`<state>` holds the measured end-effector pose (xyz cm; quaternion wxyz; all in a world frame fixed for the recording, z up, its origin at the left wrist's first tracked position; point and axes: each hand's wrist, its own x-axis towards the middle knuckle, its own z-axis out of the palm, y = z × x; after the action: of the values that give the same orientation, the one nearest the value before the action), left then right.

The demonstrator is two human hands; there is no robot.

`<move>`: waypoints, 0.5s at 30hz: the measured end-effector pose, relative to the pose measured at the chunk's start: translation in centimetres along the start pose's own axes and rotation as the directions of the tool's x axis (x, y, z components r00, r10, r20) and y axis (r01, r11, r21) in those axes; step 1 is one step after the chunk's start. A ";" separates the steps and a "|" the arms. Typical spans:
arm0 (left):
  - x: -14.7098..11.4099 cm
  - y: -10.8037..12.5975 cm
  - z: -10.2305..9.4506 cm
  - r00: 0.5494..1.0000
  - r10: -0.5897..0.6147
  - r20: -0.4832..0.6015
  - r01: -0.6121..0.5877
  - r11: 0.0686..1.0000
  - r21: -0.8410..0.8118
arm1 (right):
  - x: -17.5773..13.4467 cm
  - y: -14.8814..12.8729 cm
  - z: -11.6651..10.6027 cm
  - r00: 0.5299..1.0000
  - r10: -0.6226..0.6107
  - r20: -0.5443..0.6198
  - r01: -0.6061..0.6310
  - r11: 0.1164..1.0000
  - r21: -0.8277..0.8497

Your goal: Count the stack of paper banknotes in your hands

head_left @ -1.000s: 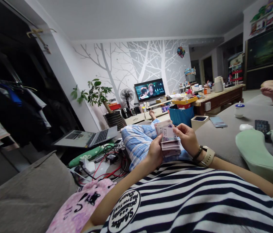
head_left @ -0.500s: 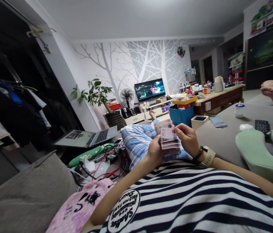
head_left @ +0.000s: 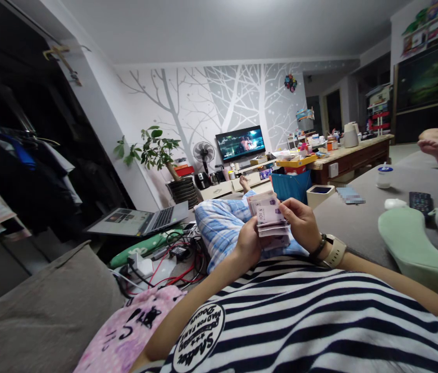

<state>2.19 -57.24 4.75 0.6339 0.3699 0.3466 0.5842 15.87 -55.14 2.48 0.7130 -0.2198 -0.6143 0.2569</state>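
A bundle of purple-and-white banknotes (head_left: pixel 267 213) is held above my lap, bent over so that its lower part hangs below the fingers. My left hand (head_left: pixel 249 241) is closed around the left side of the bundle. At the upper right edge, the thumb and fingers of my right hand (head_left: pixel 301 220) pinch a note. A light wristwatch (head_left: pixel 334 250) and a dark bracelet are on my right wrist. Blue checked trousers (head_left: pixel 216 223) lie beneath and behind the notes.
An open laptop (head_left: pixel 141 220) and tangled cables (head_left: pixel 180 259) lie to the left. On the grey sofa (head_left: pixel 362 223) at right are a green neck pillow (head_left: pixel 417 243), a remote control (head_left: pixel 421 202) and a small white cup (head_left: pixel 384 177). Another person's bare foot (head_left: pixel 434 145) rests at far right.
The top banknote between my hands has shifted slightly downward and its fold has tilted a little. Both hands stay almost in the same place.
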 end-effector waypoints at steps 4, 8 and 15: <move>-0.2 0.0 -0.2 0.999 0.032 -0.025 -0.031 0.999 0.038 | -0.1 0.0 0.1 1.000 -0.001 0.001 0.001 1.000 -0.009; 0.1 -0.3 -0.7 0.999 0.048 -0.010 -0.047 0.997 0.058 | 0.1 0.1 0.0 1.000 0.002 0.003 -0.002 1.000 -0.011; 0.3 -0.3 -0.4 0.999 0.009 0.037 -0.009 1.000 0.002 | -0.3 -0.2 0.2 0.999 0.011 0.034 -0.012 1.000 0.027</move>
<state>2.05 -56.89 4.29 0.6371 0.3827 0.3337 0.5799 15.68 -55.48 2.36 0.7039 -0.2093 -0.6215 0.2729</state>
